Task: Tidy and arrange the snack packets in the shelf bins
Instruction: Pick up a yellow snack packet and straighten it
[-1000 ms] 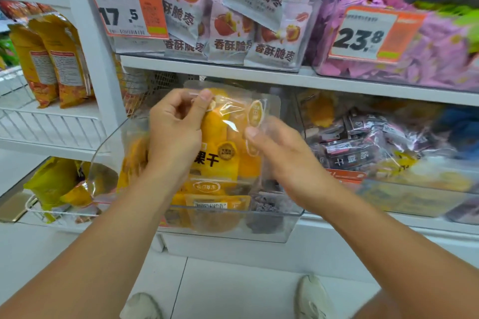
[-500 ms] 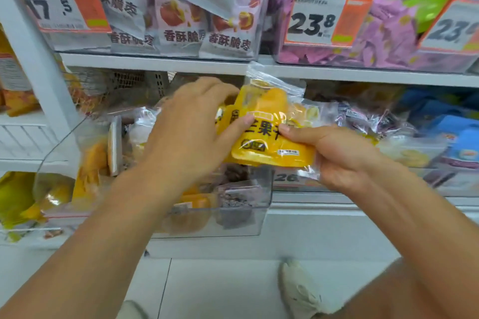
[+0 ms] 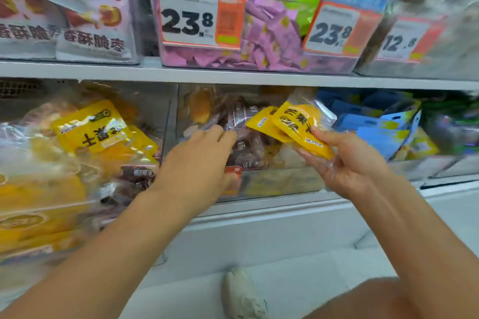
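My right hand grips yellow dried-mango packets, held tilted in front of the middle clear bin on the lower shelf. That bin holds several dark brown snack packets. My left hand reaches into the same bin with fingers spread over the brown packets, holding nothing. The clear bin to the left is full of more yellow mango packets, with a few brown ones at its right side.
On the upper shelf stand bins of pink packets and pink-and-white jujube bags, with orange price tags. Blue packets fill the bin at lower right. My shoe rests on the white floor.
My view and both hands shifted right, from the mango bin to the brown-packet bin. My left hand let go of the yellow packets; my right hand carried them along.
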`<move>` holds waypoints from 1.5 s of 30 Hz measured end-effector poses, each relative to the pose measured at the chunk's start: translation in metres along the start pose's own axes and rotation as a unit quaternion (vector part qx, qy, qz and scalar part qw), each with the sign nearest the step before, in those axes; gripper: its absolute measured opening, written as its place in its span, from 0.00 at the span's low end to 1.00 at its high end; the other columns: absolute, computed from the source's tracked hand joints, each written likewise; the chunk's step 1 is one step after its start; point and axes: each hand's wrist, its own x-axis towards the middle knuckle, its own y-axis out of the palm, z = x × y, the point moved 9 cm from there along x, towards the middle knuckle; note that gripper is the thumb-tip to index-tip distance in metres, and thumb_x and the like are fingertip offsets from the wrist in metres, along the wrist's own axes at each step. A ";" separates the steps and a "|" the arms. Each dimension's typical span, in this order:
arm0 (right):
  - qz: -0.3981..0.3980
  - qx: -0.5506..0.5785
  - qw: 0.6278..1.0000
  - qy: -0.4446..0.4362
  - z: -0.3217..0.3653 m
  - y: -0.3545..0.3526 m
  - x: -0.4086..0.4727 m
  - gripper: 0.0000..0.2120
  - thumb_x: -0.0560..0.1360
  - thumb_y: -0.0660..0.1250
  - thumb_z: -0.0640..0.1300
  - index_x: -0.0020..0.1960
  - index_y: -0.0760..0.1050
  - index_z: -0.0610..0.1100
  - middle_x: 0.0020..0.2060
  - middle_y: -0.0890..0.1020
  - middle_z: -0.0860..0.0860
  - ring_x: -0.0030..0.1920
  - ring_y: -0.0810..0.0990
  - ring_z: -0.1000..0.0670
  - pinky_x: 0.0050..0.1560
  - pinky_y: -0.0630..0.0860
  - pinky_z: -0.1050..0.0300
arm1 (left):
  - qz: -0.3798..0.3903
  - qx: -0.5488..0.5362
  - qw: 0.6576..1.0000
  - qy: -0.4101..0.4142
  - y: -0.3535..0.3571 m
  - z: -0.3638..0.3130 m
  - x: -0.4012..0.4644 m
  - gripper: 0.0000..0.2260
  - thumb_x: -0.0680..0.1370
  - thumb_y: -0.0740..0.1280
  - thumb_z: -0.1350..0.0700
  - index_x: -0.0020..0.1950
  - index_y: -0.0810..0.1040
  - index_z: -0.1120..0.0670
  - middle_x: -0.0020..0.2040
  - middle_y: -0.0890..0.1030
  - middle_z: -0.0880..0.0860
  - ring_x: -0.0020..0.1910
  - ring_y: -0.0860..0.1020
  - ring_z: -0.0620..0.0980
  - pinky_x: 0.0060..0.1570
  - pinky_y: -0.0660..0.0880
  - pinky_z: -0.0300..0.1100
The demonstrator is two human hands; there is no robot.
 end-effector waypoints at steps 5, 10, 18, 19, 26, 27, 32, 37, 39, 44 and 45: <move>-0.085 -0.018 0.992 -0.091 0.027 -0.010 0.034 0.15 0.75 0.72 0.36 0.60 0.75 0.37 0.51 0.85 0.41 0.41 0.87 0.46 0.32 0.82 0.55 | -0.007 0.023 0.999 -0.029 0.006 0.000 0.009 0.09 0.81 0.66 0.46 0.58 0.70 0.46 0.56 0.71 0.46 0.63 0.67 0.52 0.41 0.69 0.43; -0.188 -0.160 0.951 -0.185 0.034 -0.003 0.040 0.39 0.65 0.82 0.48 0.63 0.60 0.42 0.52 0.76 0.45 0.46 0.83 0.44 0.33 0.83 0.53 | -0.001 0.006 1.000 0.000 0.007 -0.012 0.010 0.07 0.81 0.64 0.44 0.55 0.73 0.45 0.53 0.73 0.45 0.55 0.74 0.50 0.39 0.67 0.45; -0.271 -0.596 0.719 -0.234 0.041 0.016 0.042 0.60 0.70 0.59 0.77 0.79 0.43 0.32 0.75 0.60 0.35 0.72 0.64 0.35 0.63 0.69 0.43 | -0.028 -0.016 0.999 -0.039 0.006 -0.004 0.008 0.12 0.82 0.61 0.41 0.48 0.75 0.47 0.44 0.81 0.48 0.43 0.78 0.53 0.38 0.69 0.44; -0.269 -0.604 0.716 -0.223 0.038 0.014 0.046 0.60 0.70 0.56 0.78 0.79 0.43 0.31 0.77 0.56 0.35 0.76 0.58 0.35 0.70 0.64 0.40 | -0.030 -0.021 0.999 -0.038 0.005 -0.004 0.007 0.12 0.82 0.61 0.40 0.48 0.75 0.47 0.44 0.81 0.48 0.44 0.79 0.53 0.39 0.70 0.44; -0.258 -0.622 0.599 -0.433 0.017 0.042 0.028 0.25 0.82 0.51 0.61 0.78 0.58 0.55 0.81 0.47 0.47 0.80 0.44 0.39 0.75 0.46 0.30 | -0.050 -0.030 0.998 -0.023 0.001 -0.009 0.003 0.08 0.82 0.62 0.42 0.52 0.74 0.45 0.52 0.80 0.45 0.50 0.79 0.52 0.44 0.73 0.45; -0.247 -0.632 0.570 -0.463 0.017 0.048 0.024 0.22 0.83 0.51 0.57 0.76 0.63 0.56 0.81 0.54 0.48 0.80 0.49 0.41 0.75 0.47 0.30 | -0.049 -0.033 0.998 -0.021 0.001 -0.009 0.003 0.08 0.82 0.62 0.42 0.52 0.74 0.45 0.52 0.80 0.45 0.50 0.79 0.52 0.45 0.74 0.46; -0.019 -0.679 0.599 -0.424 0.000 0.050 0.043 0.42 0.75 0.45 0.75 0.82 0.45 0.53 0.81 0.48 0.51 0.80 0.41 0.46 0.79 0.40 0.40 | -0.045 -0.036 0.998 -0.011 0.000 -0.008 0.003 0.08 0.81 0.64 0.43 0.52 0.75 0.45 0.51 0.79 0.45 0.50 0.78 0.51 0.46 0.75 0.46; 0.060 -0.719 0.556 -0.413 0.010 0.037 0.071 0.46 0.70 0.51 0.78 0.80 0.37 0.60 0.81 0.43 0.53 0.80 0.43 0.44 0.77 0.47 0.35 | -0.018 0.012 1.000 -0.001 0.004 -0.008 0.001 0.03 0.82 0.64 0.48 0.54 0.73 0.46 0.52 0.77 0.46 0.50 0.78 0.52 0.42 0.70 0.45; 0.050 -0.709 0.560 -0.426 0.016 0.046 0.083 0.43 0.72 0.51 0.76 0.80 0.40 0.61 0.81 0.45 0.55 0.80 0.48 0.45 0.76 0.51 0.35 | -0.021 0.020 1.000 -0.002 0.004 -0.006 0.002 0.03 0.83 0.64 0.49 0.54 0.73 0.46 0.52 0.78 0.47 0.51 0.79 0.53 0.44 0.73 0.47; 0.002 -0.706 0.584 -0.401 0.022 0.061 0.108 0.38 0.77 0.56 0.66 0.81 0.43 0.59 0.81 0.48 0.55 0.80 0.44 0.46 0.77 0.45 0.36 | -0.031 0.010 0.999 -0.013 0.006 -0.003 0.002 0.02 0.83 0.63 0.49 0.51 0.72 0.45 0.49 0.80 0.47 0.47 0.79 0.54 0.43 0.75 0.47; 0.009 -0.705 0.591 -0.391 0.022 0.062 0.108 0.40 0.75 0.56 0.68 0.81 0.42 0.59 0.81 0.46 0.56 0.80 0.42 0.46 0.77 0.43 0.36 | -0.031 0.003 0.999 -0.017 0.008 -0.002 0.002 0.02 0.83 0.62 0.49 0.51 0.72 0.45 0.48 0.81 0.47 0.46 0.79 0.53 0.43 0.76 0.47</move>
